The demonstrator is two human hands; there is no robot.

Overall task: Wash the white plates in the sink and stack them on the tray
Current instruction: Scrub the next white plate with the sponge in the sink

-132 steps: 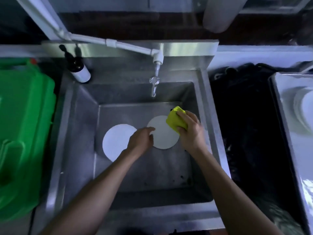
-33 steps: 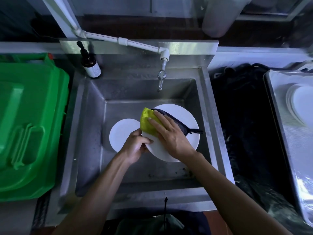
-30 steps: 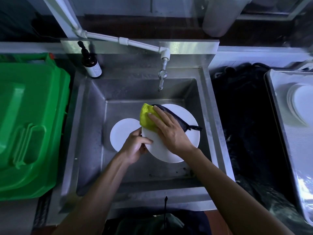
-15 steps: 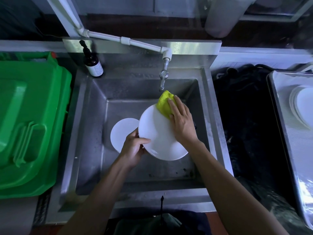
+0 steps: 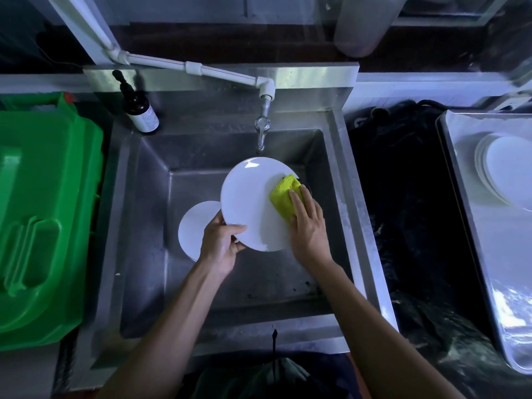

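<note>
Overhead, round white plate (image 5: 250,203) tilted, yellow sponge (image 5: 285,195) on it

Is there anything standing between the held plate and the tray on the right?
Nothing visible blocks it. Between the plate and the tray are only the sink's right rim and a low dark gap; the plate must pass over both.

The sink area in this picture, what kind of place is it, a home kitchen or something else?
Probably a dishwashing station in a commercial or back kitchen, not a home one. The deep steel sink with a bare pipe tap, the steel tray holding stacked white plates, and the large green bin suggest it.
</note>
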